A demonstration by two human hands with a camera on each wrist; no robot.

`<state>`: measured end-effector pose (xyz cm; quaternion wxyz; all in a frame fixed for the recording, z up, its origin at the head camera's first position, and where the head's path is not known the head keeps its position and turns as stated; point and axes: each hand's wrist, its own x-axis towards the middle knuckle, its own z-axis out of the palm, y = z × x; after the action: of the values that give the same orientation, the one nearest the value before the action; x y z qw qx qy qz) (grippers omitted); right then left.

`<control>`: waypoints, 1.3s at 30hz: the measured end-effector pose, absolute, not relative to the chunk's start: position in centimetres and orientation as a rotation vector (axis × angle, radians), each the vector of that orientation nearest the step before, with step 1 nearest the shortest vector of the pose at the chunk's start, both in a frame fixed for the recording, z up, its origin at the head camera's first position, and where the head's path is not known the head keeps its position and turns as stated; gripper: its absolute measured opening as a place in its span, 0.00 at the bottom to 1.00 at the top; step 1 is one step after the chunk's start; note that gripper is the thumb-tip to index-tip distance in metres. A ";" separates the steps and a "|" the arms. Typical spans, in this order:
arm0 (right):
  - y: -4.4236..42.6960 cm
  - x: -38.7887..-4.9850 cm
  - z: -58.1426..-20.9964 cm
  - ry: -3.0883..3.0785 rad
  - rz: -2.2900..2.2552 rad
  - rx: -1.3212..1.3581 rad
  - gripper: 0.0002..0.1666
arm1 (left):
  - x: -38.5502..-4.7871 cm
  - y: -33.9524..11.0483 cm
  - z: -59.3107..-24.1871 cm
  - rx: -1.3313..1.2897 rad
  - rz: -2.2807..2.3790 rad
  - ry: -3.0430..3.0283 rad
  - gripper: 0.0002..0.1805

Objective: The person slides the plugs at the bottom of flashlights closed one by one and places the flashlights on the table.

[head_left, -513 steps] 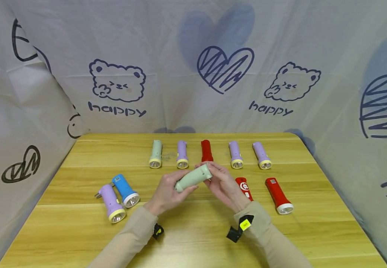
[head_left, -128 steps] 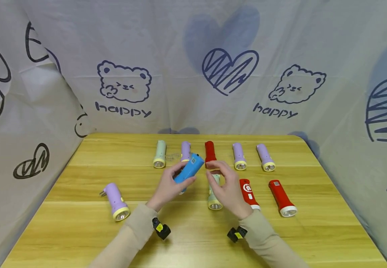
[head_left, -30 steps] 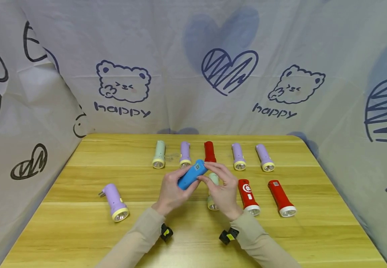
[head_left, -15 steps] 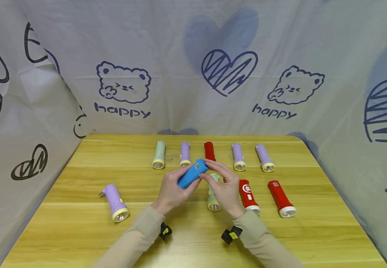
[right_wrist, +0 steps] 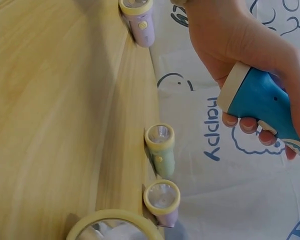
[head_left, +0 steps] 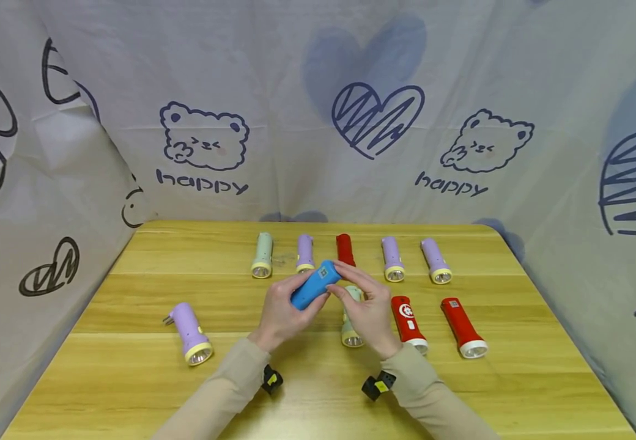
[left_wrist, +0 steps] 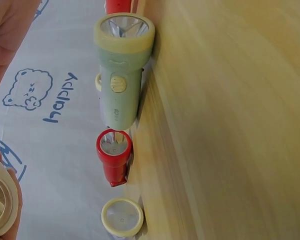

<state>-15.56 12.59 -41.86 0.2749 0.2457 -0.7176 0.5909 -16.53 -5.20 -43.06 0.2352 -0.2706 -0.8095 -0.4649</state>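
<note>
Above the middle of the table, my left hand [head_left: 281, 313] grips a blue flashlight [head_left: 314, 288] round its body. Its tail end points up and right, with a small square label showing. At that tail, the thumb and fingers of my right hand [head_left: 372, 315] pinch the end; the fingertips' far side is hidden. In the right wrist view, left fingers wrap the blue flashlight [right_wrist: 265, 102] behind its whitish head. Only the lens end of this flashlight [left_wrist: 0, 202] shows in the left wrist view. A pale green flashlight [head_left: 352, 330] lies beneath my right hand.
Along the back lie a green flashlight [head_left: 262, 253], lavender ones [head_left: 305, 249] [head_left: 392, 256] [head_left: 435, 260] and a red one [head_left: 344, 247]. Two red flashlights [head_left: 404, 318] [head_left: 462, 327] lie at right. At left, a lavender flashlight [head_left: 188, 330] has plug prongs out.
Earlier a green flashlight was in my hands; it now lies on the table. The blue one was lifted from the left, and my right hand closed on its tail. Over the last second, barely any motion.
</note>
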 end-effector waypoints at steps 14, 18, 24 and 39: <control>12.4 -15.5 -41.6 -1.859 1.627 0.632 0.21 | -16.4 -4.8 -42.8 -0.757 -1.311 -2.219 0.22; 12.3 -15.5 -41.9 -1.815 1.628 0.620 0.20 | -16.3 -4.8 -43.0 -0.781 -1.320 -2.216 0.21; 12.3 -15.5 -42.1 -1.797 1.646 0.619 0.20 | -16.2 -4.8 -43.1 -0.780 -1.337 -2.231 0.21; 13.5 -15.4 -41.8 -1.918 1.769 0.536 0.21 | -16.0 -5.1 -42.1 -0.840 -1.511 -2.408 0.19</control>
<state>-15.36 13.51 -41.79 0.2368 0.1956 -0.6997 0.6451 -16.03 -5.07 -42.10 0.0887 -0.2822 -0.8092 -0.5077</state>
